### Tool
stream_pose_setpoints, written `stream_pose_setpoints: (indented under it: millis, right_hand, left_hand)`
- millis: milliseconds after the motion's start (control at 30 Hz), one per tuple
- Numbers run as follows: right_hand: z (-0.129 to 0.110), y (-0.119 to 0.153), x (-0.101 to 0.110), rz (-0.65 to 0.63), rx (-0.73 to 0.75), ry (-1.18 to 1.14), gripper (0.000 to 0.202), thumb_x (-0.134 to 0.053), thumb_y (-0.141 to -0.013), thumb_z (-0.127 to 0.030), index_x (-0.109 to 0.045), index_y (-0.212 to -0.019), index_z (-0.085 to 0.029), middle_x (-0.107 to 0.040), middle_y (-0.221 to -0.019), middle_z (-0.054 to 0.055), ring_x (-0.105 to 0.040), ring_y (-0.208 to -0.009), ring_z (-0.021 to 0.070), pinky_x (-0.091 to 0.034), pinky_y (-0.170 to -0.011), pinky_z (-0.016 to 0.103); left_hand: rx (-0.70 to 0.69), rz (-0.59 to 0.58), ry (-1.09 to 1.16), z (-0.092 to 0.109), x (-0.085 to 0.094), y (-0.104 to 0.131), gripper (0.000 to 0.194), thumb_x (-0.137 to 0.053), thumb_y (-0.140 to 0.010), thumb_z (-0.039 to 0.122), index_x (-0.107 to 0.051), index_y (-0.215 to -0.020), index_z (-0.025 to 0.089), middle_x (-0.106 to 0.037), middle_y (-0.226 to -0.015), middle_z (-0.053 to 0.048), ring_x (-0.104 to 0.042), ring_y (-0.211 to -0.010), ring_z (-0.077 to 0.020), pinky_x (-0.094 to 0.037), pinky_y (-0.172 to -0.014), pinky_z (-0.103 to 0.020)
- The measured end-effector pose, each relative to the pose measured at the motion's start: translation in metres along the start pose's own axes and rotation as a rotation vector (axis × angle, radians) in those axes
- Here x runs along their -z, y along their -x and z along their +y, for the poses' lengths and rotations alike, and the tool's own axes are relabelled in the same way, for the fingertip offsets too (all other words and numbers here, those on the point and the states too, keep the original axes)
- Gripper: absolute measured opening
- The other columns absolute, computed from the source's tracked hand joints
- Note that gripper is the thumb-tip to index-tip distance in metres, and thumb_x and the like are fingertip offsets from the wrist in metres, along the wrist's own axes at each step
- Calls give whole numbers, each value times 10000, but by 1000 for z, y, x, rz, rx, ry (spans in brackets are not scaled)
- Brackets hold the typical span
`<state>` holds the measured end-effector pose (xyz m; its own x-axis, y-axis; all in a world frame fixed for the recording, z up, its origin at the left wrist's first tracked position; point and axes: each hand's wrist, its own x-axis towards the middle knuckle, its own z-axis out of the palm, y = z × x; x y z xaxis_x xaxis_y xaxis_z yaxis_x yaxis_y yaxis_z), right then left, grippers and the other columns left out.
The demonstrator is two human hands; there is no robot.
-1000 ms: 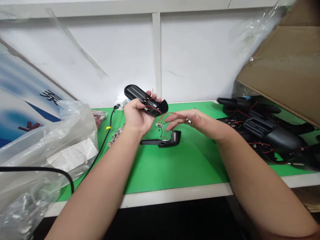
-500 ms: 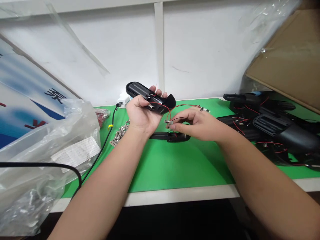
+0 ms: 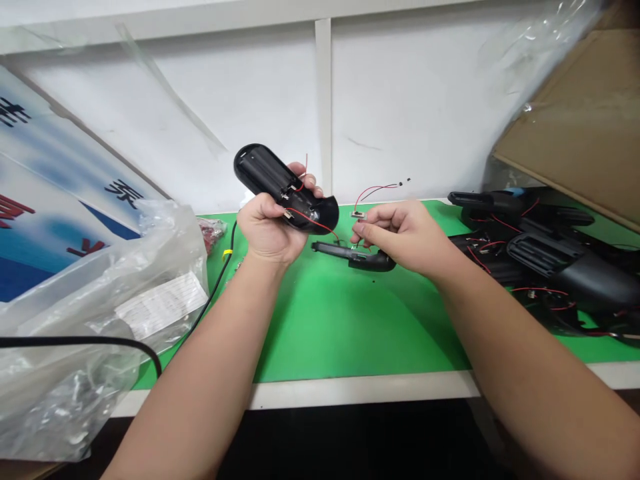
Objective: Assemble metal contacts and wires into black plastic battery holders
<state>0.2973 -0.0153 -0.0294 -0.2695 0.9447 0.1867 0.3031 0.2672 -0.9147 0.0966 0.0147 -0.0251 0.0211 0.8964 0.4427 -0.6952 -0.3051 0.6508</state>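
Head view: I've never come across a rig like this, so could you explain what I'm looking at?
There is no machine here. The camera sits on a person's head, looking forward and down, so you see the wearer's two forearms and bare hands. The left grip holds a black casing, open side showing. The right grip seems to pinch a small part with red and black wires. Below it is a second black piece; I cannot tell whether it rests or hangs. The green work surface carries a jumble of black casings and red wires on the right. On the left are a black cable and a clear plastic bag.
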Motion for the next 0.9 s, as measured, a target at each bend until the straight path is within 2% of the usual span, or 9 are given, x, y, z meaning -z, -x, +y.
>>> stream_pose_setpoints:
  millis: [133, 300, 433, 600, 633, 700, 767, 800, 900]
  right_hand:
    - [1, -2, 2, 95, -101, 117, 157, -668, -831, -213, -733, -722, -121, -649, -614, 30, -467, -492, 84, -296, -457, 228]
    - [3, -4, 4, 94, -87, 138, 183, -637, -836, -241, -745, -746, -124, -625, -614, 16, -451, -508, 92, -302, -480, 250]
    - [9, -6, 3, 124, -117, 321, 140, -639, -804, -220, -698, -696, -152, -607, -606, 2, -484, -549, 114, -359, -543, 274]
    - [8, -2, 10, 22, -104, 537, 146, -608, -807, -215, -736, -758, -163, -719, -672, 42, -625, -618, 185, -432, -604, 317]
    - [5, 0, 12, 68, -74, 578, 152, -607, -794, -197, -755, -799, -160, -749, -718, 58, -655, -655, 203, -456, -632, 328]
    - [-1, 5, 14, 302, 37, 610, 204, -610, -767, -158, -781, -878, -157, -782, -803, 83, -685, -713, 227, -491, -692, 353]
    - [-7, 12, 12, 570, 192, 523, 225, -611, -756, -134, -782, -899, -168, -775, -804, 84, -676, -699, 225, -503, -698, 366]
    - [-10, 15, 9, 632, 269, 451, 204, -607, -760, -127, -771, -869, -178, -756, -767, 74, -658, -669, 216, -499, -674, 365]
    - [-14, 23, -4, 508, 388, 226, 164, -578, -775, -119, -712, -748, -208, -690, -653, 38, -604, -586, 185, -469, -588, 348]
  left_hand:
    - [-58, 38, 32, 6, 3, -3, 281, -570, -663, 292, -677, -891, 168, -633, -835, -67, -663, -822, -186, -623, -843, -341]
    - [-18, 16, 75, 3, 4, -3, 290, -531, -631, 249, -678, -860, 145, -628, -829, -63, -637, -757, -157, -612, -805, -319]
    - [34, 4, 64, 1, 1, 0, 357, -525, -580, 246, -690, -879, 144, -641, -817, -68, -655, -777, -181, -609, -841, -357]
    - [111, -120, 88, 4, -3, 6, 471, -540, -524, 224, -733, -943, 131, -705, -891, -82, -684, -839, -202, -608, -830, -353]
    - [132, -129, 84, 4, -3, 6, 472, -549, -529, 229, -737, -950, 127, -710, -890, -86, -686, -837, -205, -608, -817, -351]
    - [149, -109, 69, 2, -3, 7, 434, -567, -565, 254, -734, -946, 130, -711, -878, -87, -693, -842, -214, -610, -806, -354]
    - [130, -67, 57, -1, -2, 6, 375, -581, -618, 293, -723, -930, 142, -708, -877, -83, -703, -876, -224, -613, -823, -357]
    - [111, -48, 50, -3, -2, 6, 349, -587, -645, 312, -718, -925, 151, -710, -889, -80, -709, -899, -229, -616, -834, -360]
    - [99, -12, -1, -7, 0, 5, 324, -606, -724, 403, -703, -928, 170, -722, -928, -87, -727, -969, -259, -630, -852, -387]
